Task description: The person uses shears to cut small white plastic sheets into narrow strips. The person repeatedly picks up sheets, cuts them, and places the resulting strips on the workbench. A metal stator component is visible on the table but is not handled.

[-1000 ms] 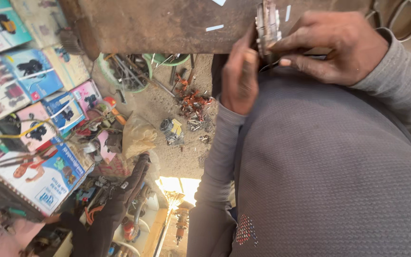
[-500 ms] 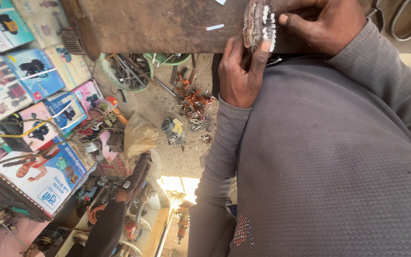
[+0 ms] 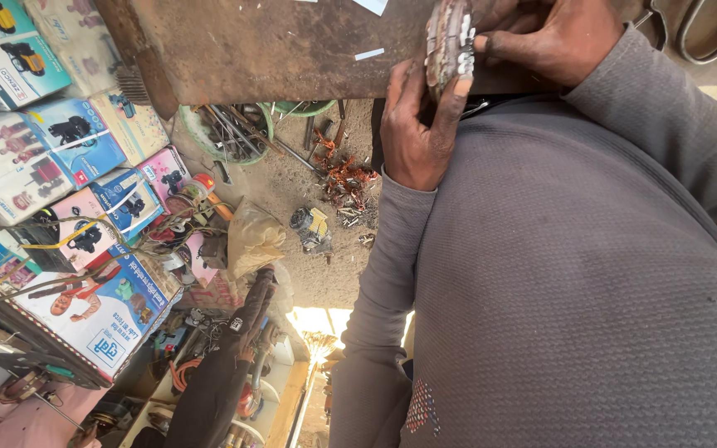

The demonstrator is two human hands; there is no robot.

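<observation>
— Rust-brown metal, that is what you have hold of?

— Yes. A flat, grimy metal part (image 3: pixel 448 41) with pale teeth along one edge, held on edge against the rusty workbench (image 3: pixel 275 50). My left hand (image 3: pixel 415 124) cups it from below, fingers curled up its face, thumb pressed on the toothed rim. My right hand (image 3: pixel 545 37) is closed over the far side, fingertips pinching tight. Neither hand is slack.

— What could go wrong?

— As I judge it, the part could slip. It is greasy and held only by its edges, with nothing below but the dirt floor. Those teeth could nick my thumb if it twists.

— Containers nearby?

— A green-rimmed round basin (image 3: pixel 227 133) on the ground, holding metal rods and scrap. Printed cardboard boxes (image 3: pixel 85 141) stacked beside it, all shut; contents not visible. Loose copper-coloured wire scraps (image 3: pixel 346 178) lie on the floor, in no container.
</observation>
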